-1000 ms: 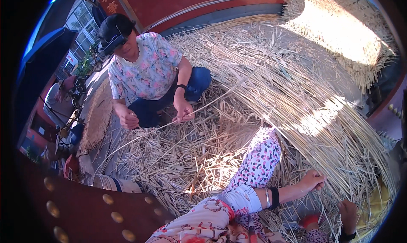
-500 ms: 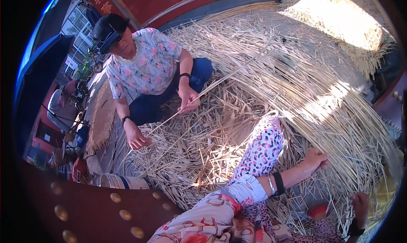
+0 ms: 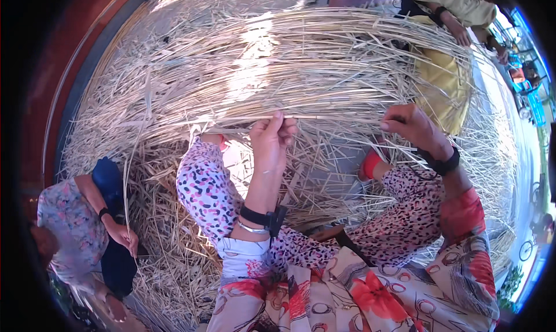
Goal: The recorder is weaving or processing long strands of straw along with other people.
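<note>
A person seated among dry reeds works a single stalk at the centre of the frame. The left hand, raised just left of centre, has its fingers closed around a thin pale reed stalk that runs level to the right from the fingertips, lying against the lower edge of the big heap of reeds that fills the upper half of the frame. The right hand, at centre right, is curled with its fingers bent inward among loose stalks at the heap's edge; whether it grips any of them cannot be told. Both wrists carry a dark band, and the forearms rise from the lower edge out of a floral garment with red flowers. The person's knees, in spotted pink and dark trousers, spread to either side of the left forearm, with more broken straw littering the ground between and below them.

At lower left a second person in a pale floral shirt sits on the straw, one hand holding a long, thin stalk that curves upward. At upper right a third person's hand reaches down to the heap beside a yellow cloth. A red wall curves along the upper left edge.
</note>
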`<action>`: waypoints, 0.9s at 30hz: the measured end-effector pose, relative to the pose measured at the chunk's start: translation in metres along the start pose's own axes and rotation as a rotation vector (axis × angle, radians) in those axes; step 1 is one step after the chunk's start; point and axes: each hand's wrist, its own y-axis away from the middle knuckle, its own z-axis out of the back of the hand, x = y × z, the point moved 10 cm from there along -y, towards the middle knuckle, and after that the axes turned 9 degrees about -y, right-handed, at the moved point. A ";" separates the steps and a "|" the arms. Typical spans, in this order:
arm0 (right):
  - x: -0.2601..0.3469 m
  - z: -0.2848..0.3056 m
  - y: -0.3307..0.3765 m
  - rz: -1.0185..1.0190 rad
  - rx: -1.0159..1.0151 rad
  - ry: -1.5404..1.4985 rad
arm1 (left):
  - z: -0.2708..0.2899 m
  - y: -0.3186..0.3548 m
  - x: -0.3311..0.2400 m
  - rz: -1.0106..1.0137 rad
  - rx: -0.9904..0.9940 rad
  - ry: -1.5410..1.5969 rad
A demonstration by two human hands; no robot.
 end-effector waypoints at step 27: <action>0.029 0.186 0.149 0.369 -1.461 -0.360 | -0.031 0.006 0.037 0.111 0.038 0.045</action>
